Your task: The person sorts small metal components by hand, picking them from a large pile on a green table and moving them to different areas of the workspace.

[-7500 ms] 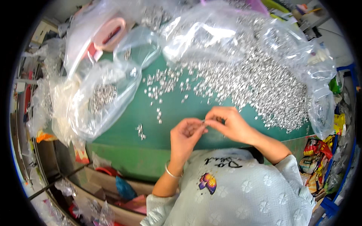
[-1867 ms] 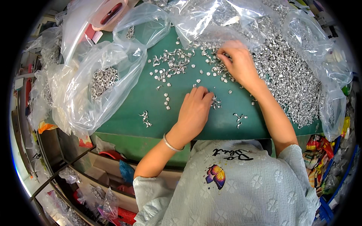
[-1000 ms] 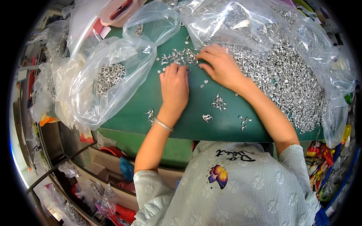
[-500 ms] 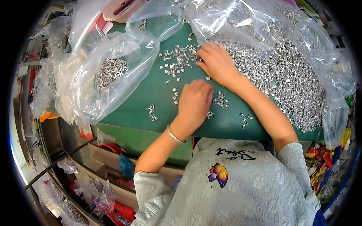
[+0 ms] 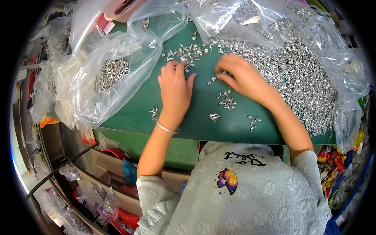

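My left hand (image 5: pixel 175 88), with a bracelet (image 5: pixel 166 128) on its wrist, lies palm down with its thumb apart. Its fingertips touch the near edge of a loose cluster of small silver metal pieces (image 5: pixel 191 51), some curved, some flower-shaped. What lies under those fingers is hidden. To the right, my right hand (image 5: pixel 243 77) is bent beside the large heap of silver curved pieces (image 5: pixel 297 74). Its fingers are blurred, so whether they pinch a piece does not show. Two small flower-shaped pieces (image 5: pixel 212 80) lie just left of its thumb. Nearer me are small groups of joined-looking curved pieces (image 5: pixel 227 102).
On the green tabletop (image 5: pixel 192 121) at left, a clear plastic bag (image 5: pixel 133 92) holds silver rings (image 5: pixel 113 74). Another clear bag (image 5: pixel 235 19) spreads over the heap's far side. A pink basket (image 5: pixel 127 11) stands at the back. Below left are drawers (image 5: pixel 105 168) with bagged parts.
My left hand has moved left and away from me, onto the cluster, uncovering small pieces near the table's front. My right hand has drawn back to the right, toward me, from the cluster's right edge.
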The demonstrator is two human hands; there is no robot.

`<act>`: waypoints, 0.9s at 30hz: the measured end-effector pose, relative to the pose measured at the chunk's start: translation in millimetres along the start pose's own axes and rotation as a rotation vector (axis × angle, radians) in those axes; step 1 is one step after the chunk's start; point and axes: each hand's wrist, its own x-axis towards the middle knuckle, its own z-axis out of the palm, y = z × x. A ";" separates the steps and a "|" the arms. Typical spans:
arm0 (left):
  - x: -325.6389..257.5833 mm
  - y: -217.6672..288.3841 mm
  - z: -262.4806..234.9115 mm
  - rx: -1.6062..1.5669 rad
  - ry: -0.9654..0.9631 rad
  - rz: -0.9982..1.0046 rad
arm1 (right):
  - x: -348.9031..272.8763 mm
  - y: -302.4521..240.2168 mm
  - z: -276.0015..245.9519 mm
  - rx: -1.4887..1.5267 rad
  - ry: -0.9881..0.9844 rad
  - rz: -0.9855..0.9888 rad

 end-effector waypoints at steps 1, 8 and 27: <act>3.5 -2.5 5.8 0.030 0.013 0.006 | 16.7 2.5 7.3 -0.034 0.112 -0.031; 11.0 -27.1 13.9 0.077 0.010 0.005 | 33.3 25.5 37.5 -0.260 0.160 -0.188; 15.5 -7.3 12.9 0.001 0.005 0.086 | 60.4 10.6 43.3 -0.211 0.276 -0.167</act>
